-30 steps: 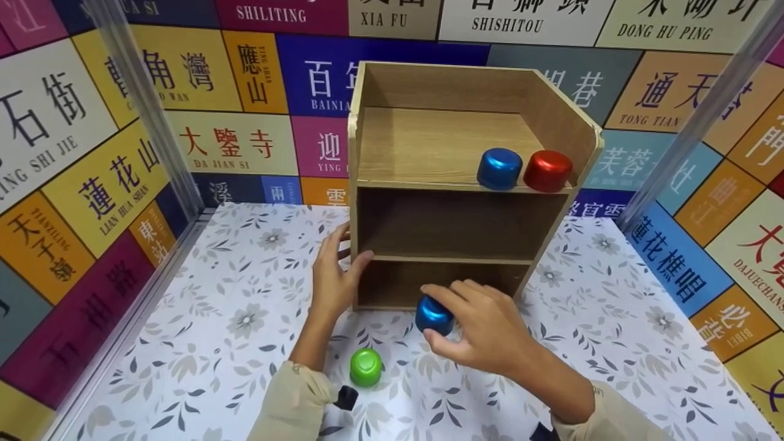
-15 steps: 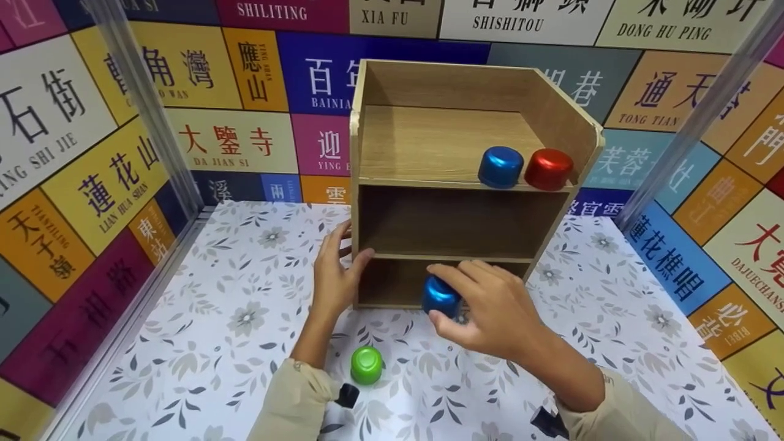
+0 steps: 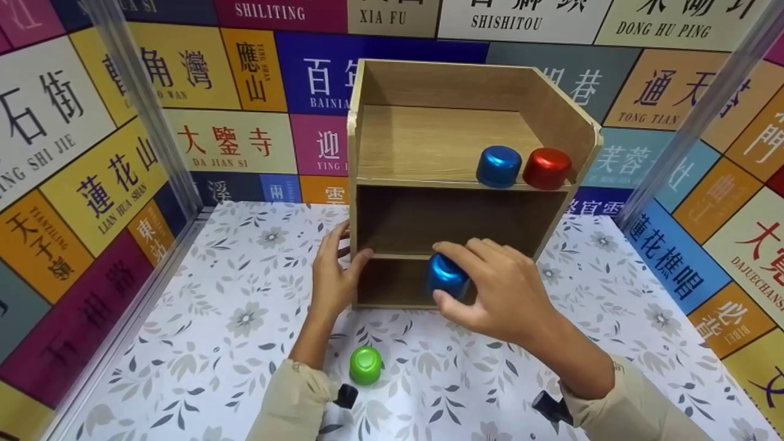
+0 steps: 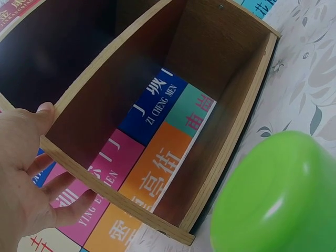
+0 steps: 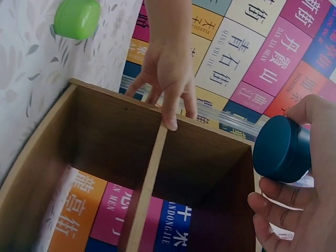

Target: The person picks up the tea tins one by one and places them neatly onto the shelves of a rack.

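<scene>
My right hand (image 3: pixel 505 291) pinches a small blue metallic jar (image 3: pixel 446 275) between thumb and fingers, off the table and in front of the shelf's lower part. In the right wrist view, the flat round end of the held blue jar (image 5: pixel 275 149) faces the camera. My left hand (image 3: pixel 334 272) holds the left side panel of the wooden shelf (image 3: pixel 459 257). Its thumb lies at the front edge by the divider, and the other fingers are on the outer side. A green jar (image 3: pixel 365 365) stands on the table near the left sleeve. It looms close in the left wrist view.
On the shelf's top level, a second blue jar (image 3: pixel 498 166) and a red jar (image 3: pixel 547 168) stand side by side at the right front. The table bears a floral cloth (image 3: pixel 245 318). Walls printed with coloured name panels (image 3: pixel 239 139) enclose the back and sides.
My right hand has risen and moved slightly right with the blue jar, from near the shelf's base to around the lower divider. The left hand and the green jar stay put.
</scene>
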Demonstrator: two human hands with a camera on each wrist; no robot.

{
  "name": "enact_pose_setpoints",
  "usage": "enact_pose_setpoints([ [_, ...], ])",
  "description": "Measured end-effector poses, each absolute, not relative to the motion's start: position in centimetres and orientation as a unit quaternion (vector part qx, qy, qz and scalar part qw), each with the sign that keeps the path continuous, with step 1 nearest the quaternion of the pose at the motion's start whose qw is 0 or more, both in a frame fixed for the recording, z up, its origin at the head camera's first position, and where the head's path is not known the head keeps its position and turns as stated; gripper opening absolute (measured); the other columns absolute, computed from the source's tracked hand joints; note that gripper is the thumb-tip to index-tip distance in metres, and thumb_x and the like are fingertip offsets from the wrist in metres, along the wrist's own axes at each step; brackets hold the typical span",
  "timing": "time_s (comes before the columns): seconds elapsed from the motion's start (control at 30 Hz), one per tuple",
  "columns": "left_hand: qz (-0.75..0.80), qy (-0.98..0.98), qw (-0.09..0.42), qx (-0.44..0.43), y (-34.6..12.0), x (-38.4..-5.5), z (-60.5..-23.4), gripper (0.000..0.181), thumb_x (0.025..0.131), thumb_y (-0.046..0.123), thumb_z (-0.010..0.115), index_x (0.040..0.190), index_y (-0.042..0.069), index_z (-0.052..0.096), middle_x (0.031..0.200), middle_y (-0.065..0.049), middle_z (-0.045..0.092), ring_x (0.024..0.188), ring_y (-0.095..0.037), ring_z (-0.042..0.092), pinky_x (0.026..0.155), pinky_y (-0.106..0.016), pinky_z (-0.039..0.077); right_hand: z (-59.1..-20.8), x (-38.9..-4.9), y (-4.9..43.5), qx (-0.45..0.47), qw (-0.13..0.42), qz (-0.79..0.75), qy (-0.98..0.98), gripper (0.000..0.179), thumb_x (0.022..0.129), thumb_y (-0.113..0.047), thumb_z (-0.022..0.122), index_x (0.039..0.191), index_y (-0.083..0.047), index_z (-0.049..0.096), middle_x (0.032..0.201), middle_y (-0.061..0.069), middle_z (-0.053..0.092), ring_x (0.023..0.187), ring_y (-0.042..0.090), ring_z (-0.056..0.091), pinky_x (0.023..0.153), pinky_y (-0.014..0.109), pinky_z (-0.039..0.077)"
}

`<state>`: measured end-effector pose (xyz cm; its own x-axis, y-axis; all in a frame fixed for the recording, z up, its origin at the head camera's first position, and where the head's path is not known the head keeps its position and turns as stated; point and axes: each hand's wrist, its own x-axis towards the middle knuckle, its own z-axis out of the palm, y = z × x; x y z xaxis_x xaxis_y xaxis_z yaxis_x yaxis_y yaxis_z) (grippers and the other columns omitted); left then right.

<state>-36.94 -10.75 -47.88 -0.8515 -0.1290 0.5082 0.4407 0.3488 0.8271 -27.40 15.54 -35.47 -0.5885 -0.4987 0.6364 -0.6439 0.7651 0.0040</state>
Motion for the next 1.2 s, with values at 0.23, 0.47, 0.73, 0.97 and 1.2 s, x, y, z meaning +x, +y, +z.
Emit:
enact_pose_setpoints([
  [0.23, -0.555, -0.783, 0.263, -0.104, -10.5, -37.0, -47.9, 0.059, 0.095, 0.025, 0.074, 0.149, 0.017, 0.050, 0.135, -0.013, 0.058, 0.127, -0.031, 0.060, 0.103, -0.046, 0.057, -34.5, -27.5, 15.8, 0.311, 0.322, 0.119, -0.886, 0.053, 0.083, -0.052, 0.069, 0.129, -0.025, 0.068, 0.093, -0.001, 0.069, 0.075, 0.018, 0.061, 0.063, 0.030, 0.052],
  [0.47, -0.559, -0.783, 0.254, -0.101, -10.7, -37.1, -48.0, 0.060, 0.096, 0.027, 0.073, 0.150, 0.019, 0.049, 0.136, -0.013, 0.058, 0.122, -0.032, 0.064, 0.102, -0.051, 0.057, -33.8, -27.7, 15.7, 0.301, 0.327, 0.124, -0.887, 0.052, 0.083, -0.052, 0.069, 0.128, -0.026, 0.068, 0.095, 0.000, 0.069, 0.076, 0.020, 0.061, 0.064, 0.032, 0.053],
  [0.73, -0.562, -0.786, 0.241, -0.095, -10.7, -37.1, -47.9, 0.060, 0.097, 0.029, 0.072, 0.151, 0.021, 0.048, 0.137, -0.012, 0.057, 0.124, -0.031, 0.063, 0.103, -0.050, 0.056, -33.3, -28.0, 15.8, 0.298, 0.338, 0.116, -0.885, 0.052, 0.083, -0.053, 0.068, 0.126, -0.024, 0.069, 0.095, 0.000, 0.070, 0.077, 0.021, 0.064, 0.066, 0.035, 0.054],
  [0.97, -0.561, -0.785, 0.246, -0.093, -10.7, -37.1, -47.9, 0.059, 0.096, 0.029, 0.072, 0.150, 0.022, 0.049, 0.136, -0.012, 0.058, 0.122, -0.031, 0.064, 0.102, -0.050, 0.057, -32.6, -28.4, 15.8, 0.290, 0.341, 0.107, -0.888, 0.051, 0.084, -0.054, 0.066, 0.126, -0.025, 0.069, 0.094, 0.001, 0.070, 0.078, 0.022, 0.065, 0.066, 0.035, 0.052],
  [1.2, -0.556, -0.781, 0.263, -0.105, -10.6, -37.2, -48.0, 0.060, 0.095, 0.024, 0.074, 0.149, 0.017, 0.050, 0.133, -0.015, 0.059, 0.121, -0.031, 0.064, 0.102, -0.048, 0.058, -31.9, -28.8, 16.0, 0.288, 0.347, 0.111, -0.886, 0.050, 0.084, -0.053, 0.066, 0.125, -0.025, 0.069, 0.093, 0.001, 0.070, 0.077, 0.021, 0.064, 0.063, 0.034, 0.051],
])
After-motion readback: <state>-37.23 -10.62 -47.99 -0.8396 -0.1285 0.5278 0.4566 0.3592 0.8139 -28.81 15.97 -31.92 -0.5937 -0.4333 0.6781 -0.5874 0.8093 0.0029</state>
